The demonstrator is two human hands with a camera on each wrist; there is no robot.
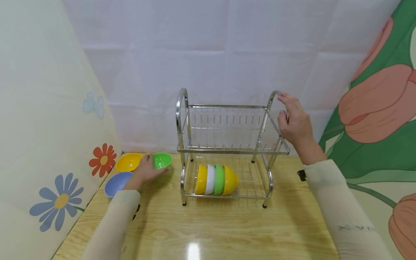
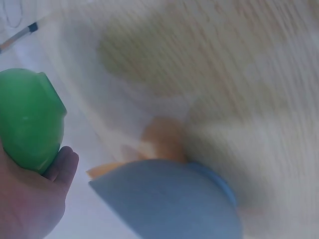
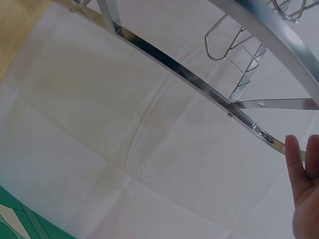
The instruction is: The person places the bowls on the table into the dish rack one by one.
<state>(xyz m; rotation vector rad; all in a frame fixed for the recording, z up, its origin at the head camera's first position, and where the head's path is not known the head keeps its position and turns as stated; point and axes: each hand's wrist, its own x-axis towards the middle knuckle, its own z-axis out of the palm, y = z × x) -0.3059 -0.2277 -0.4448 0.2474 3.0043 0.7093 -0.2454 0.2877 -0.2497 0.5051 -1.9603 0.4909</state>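
Note:
My left hand [image 1: 147,172] holds a small green bowl [image 1: 162,160], with the thumb along its near side and the fingers at its left. In the left wrist view the green bowl [image 2: 31,119] shows its outside and foot, apart from its reflection on the table. Right beside that hand are a yellow bowl [image 1: 128,162] and a blue bowl [image 1: 117,184]. My right hand [image 1: 296,124] is at the top of the rack's right arch, fairly straight fingers touching the metal bar [image 3: 271,142] and the thumb away from it. The two-tier metal dish rack [image 1: 224,150] stands upright.
On the rack's lower tier, a row of nested bowls [image 1: 219,180] in yellow, white and green lies on its side. The upper tier [image 1: 227,126] has wire slots. A white cloth wall [image 1: 208,54] rises behind the wooden table [image 1: 227,227], with patterned panels at both sides.

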